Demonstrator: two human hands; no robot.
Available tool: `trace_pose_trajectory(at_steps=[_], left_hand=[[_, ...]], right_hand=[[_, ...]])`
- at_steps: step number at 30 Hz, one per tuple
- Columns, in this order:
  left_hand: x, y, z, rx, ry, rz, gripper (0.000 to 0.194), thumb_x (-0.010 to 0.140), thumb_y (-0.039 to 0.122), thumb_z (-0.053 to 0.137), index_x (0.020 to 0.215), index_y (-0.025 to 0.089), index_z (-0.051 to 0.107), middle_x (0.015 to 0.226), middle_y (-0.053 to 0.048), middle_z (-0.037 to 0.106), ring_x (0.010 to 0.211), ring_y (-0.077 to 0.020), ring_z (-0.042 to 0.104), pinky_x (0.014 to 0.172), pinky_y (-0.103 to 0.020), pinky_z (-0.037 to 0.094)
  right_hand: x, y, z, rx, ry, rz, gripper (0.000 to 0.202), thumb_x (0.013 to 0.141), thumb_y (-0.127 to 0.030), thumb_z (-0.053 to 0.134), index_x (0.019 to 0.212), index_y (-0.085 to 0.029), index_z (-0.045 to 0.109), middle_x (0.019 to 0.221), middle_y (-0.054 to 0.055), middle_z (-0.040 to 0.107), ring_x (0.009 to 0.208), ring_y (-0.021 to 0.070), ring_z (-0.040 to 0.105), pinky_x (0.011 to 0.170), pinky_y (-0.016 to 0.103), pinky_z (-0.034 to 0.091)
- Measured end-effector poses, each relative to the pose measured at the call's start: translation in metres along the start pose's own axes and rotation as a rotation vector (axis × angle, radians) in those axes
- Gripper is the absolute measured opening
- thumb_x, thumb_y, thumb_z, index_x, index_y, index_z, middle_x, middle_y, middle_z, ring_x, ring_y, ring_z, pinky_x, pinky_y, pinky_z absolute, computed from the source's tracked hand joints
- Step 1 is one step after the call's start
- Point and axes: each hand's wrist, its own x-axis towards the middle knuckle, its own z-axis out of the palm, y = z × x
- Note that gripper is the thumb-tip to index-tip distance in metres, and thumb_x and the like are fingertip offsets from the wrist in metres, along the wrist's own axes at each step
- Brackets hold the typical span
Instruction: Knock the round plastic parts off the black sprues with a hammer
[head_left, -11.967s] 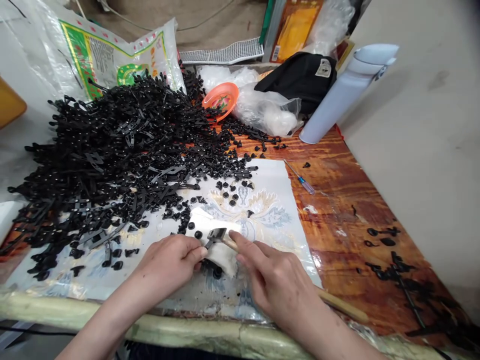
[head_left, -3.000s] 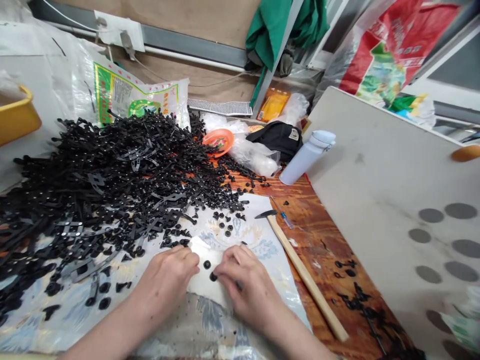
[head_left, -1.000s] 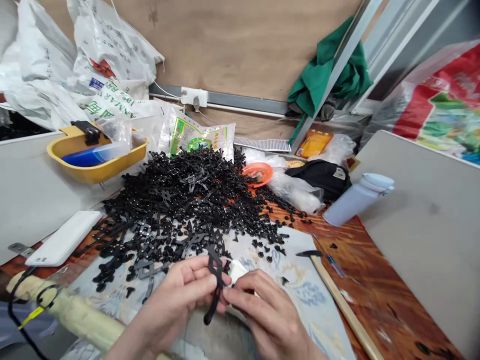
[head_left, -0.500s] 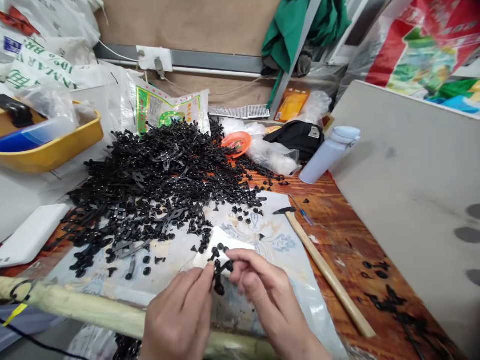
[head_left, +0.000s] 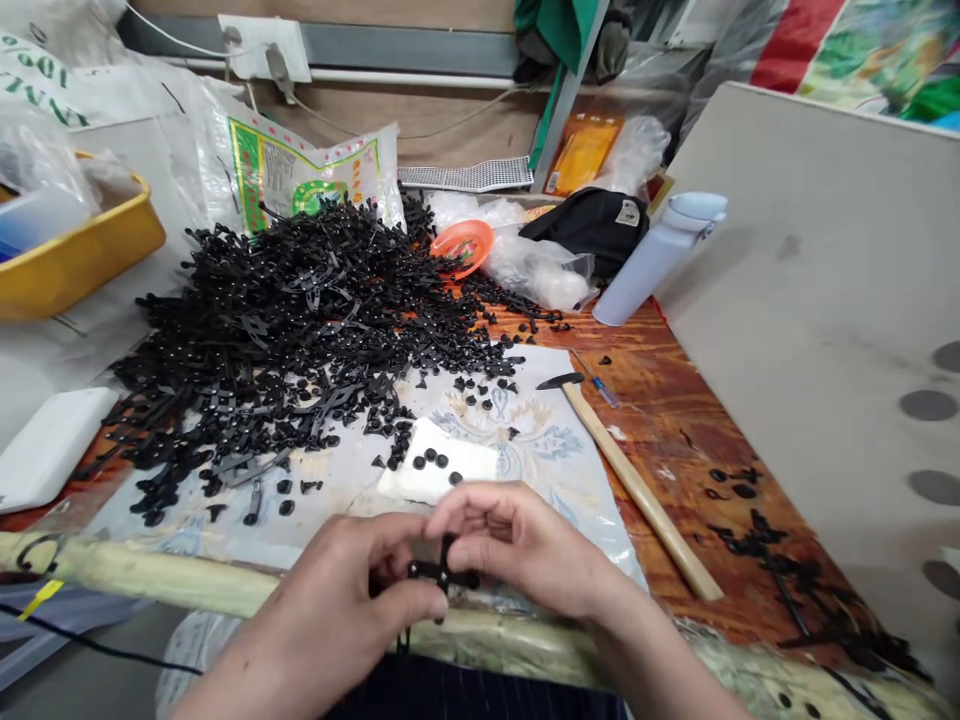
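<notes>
Near the table's front edge, my left hand pinches a small black plastic part with rounded knobs on its arms. My right hand is closed on the same part from the other side, fingers curled and thumb along it. Some of the part is hidden behind the fingers. Just beyond my hands lies a white pad with several black round-headed pieces on it. A large heap of similar black plastic parts covers the left and middle of the table.
A hammer with a wooden handle and a small screwdriver lie to the right. Behind stand a pale blue bottle and an orange dish. A yellow bin is at left. A grey panel bounds the right side.
Both hands have come closer to the table's front edge with the black part, and my right hand has closed in on it. The view has tilted downward.
</notes>
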Motion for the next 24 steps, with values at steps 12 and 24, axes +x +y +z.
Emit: trace_pose_trajectory(at_steps=[12, 24], left_hand=[[0.014, -0.010, 0.024, -0.577, -0.219, -0.298, 0.024, 0.075, 0.038, 0.063, 0.067, 0.019, 0.051, 0.047, 0.008, 0.048, 0.040, -0.0105, 0.056, 0.041, -0.018, 0.027], [0.025, -0.024, 0.051, -0.837, 0.152, -0.366, 0.038, 0.071, 0.049, 0.069, 0.057, 0.016, 0.056, 0.049, 0.004, 0.052, 0.034, -0.0067, 0.044, 0.036, -0.019, 0.035]], right_hand=[[-0.007, 0.021, 0.008, -0.072, 0.290, 0.128, 0.017, 0.077, -0.031, 0.066, 0.076, -0.015, 0.060, 0.056, -0.003, 0.057, 0.050, 0.0084, 0.051, 0.050, 0.021, 0.043], [-0.018, 0.010, -0.082, -1.129, 1.013, -0.102, 0.029, 0.085, -0.039, 0.055, 0.101, -0.017, 0.064, 0.100, 0.013, 0.061, 0.094, 0.0276, 0.056, 0.085, 0.044, 0.044]])
